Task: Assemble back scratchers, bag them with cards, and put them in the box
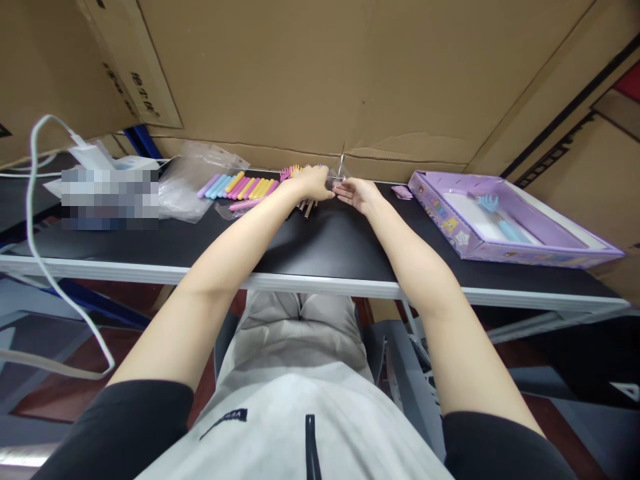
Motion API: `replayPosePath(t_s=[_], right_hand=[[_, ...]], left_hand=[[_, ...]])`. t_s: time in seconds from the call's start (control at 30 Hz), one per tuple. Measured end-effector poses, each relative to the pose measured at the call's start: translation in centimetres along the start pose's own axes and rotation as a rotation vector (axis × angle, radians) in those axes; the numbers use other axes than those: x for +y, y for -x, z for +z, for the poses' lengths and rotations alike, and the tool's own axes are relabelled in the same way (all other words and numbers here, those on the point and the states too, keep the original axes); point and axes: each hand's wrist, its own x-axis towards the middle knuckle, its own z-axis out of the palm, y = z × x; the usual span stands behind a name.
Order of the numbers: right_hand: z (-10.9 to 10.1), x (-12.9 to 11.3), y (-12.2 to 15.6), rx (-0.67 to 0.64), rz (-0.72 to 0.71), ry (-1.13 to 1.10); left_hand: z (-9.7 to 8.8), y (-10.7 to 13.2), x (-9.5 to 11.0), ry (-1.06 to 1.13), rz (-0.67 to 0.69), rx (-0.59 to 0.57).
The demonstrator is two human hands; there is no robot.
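Note:
Over a bunch of back scratchers with coloured claws (pixel 291 173) and thin metal rods (pixel 307 209), my left hand (pixel 311 183) has its fingers curled at a small clear plastic bag (pixel 339 175). My right hand (pixel 361 194) is close beside it, palm partly up and fingers stretched out, with its fingertips near the same bag. Exactly where the bag is gripped is hard to make out. Left of the hands, a row of purple, blue, yellow and pink handles (pixel 245 187) lies side by side. A pink handle (pixel 247 204) rests in front of them.
A purple tray-like box (pixel 530 252) on the right holds a blue-clawed back scratcher (pixel 511 231). Small pink packets (pixel 402 192) lie beside it. At left are clear bags (pixel 183 190) and a white cable (pixel 33 200). Cardboard (pixel 320 80) walls the black table's (pixel 330 253) back.

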Motion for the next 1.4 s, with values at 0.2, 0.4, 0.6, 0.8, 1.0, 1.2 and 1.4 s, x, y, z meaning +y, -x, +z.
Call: replayPosePath(t_s=[0.2,0.4,0.6,0.8,1.0,1.2,1.4], right_hand=[[-0.1,-0.2,0.3,-0.01,-0.016,0.056],[0.1,-0.4,0.9,-0.039,-0.002,0.098],[0.1,-0.2,0.9,-0.106,-0.011,0.129],[0.1,-0.3,1.5,-0.136,-0.009,0.219],[0.0,-0.7,1.7,-0.194,-0.002,0.263],[0.2,-0.7,1.9,-0.182,0.007,0.276],[0.6,-0.3,1.9,-0.176,-0.031,0.343]], left_hand=[[0.7,-0.6,1.5,0.142,-0.101,-0.03],[0.9,-0.4,1.1,0.235,-0.025,-0.01],[1.5,0.5,-0.4,0.218,0.057,0.021],[2.4,1.7,-1.4,0.256,0.135,0.082],[3.3,1.6,-2.3,0.249,0.202,0.121],[3.8,1.6,-2.5,0.201,0.253,0.142],[3.8,1.6,-1.8,0.165,0.272,0.15]])
